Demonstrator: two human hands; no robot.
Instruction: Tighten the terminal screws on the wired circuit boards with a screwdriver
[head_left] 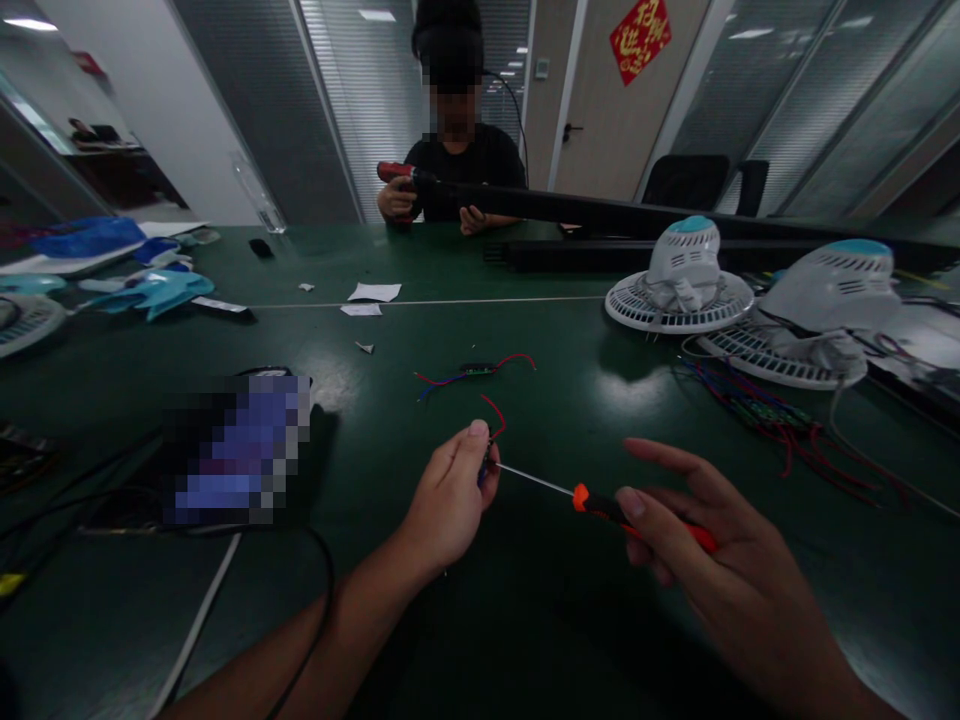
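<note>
My left hand [450, 495] is closed in a pinch on a small part with a red wire [495, 412] curling up from it, low over the green table [450, 330]. My right hand [705, 555] grips the orange handle of a screwdriver [600, 502]; its thin shaft points left and its tip meets the part at my left fingers. The index finger of my right hand is stretched out above the handle. A second small board with red and blue wires [476, 371] lies on the table just beyond my hands.
Two white fan bodies on round grilles [679, 285] [817, 320] stand at the right beside a tangle of wires [772, 415]. Paper scraps [373, 293] lie mid-table; blue plastic parts [154, 290] at left. A blurred-out object [236, 450] and black cables lie near left. A person opposite holds a red tool [395, 173].
</note>
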